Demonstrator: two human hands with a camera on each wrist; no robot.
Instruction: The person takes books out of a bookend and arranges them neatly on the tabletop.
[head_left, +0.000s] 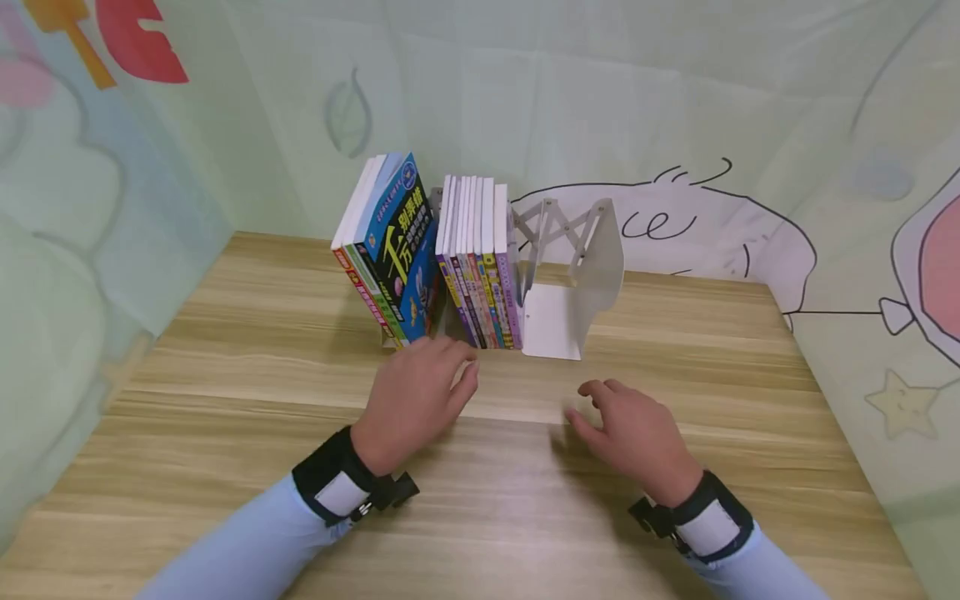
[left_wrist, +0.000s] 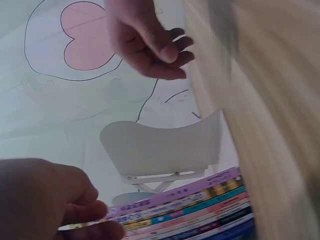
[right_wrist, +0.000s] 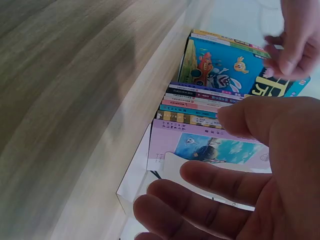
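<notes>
A white folding bookend rack [head_left: 600,267] with metal scissor links stands at the back of the table. In its middle section is a row of thin books [head_left: 480,267], spines forward, a purple one outermost on the right. Left of them, taller books [head_left: 367,242] lean over, the nearest with a blue-and-black cover. My left hand [head_left: 420,396] hovers in front of these leaning books, fingers loosely bent and holding nothing. Before the rack's vacant right section is my right hand [head_left: 633,433], its fingers spread and relaxed; the right wrist view shows its palm side near the purple book [right_wrist: 215,145].
The wood-grain table [head_left: 510,517] reaches up to a fabric backdrop [head_left: 465,108] with cartoon drawings behind and at both sides. Each wrist wears a black strap [head_left: 337,479] with a small camera on it.
</notes>
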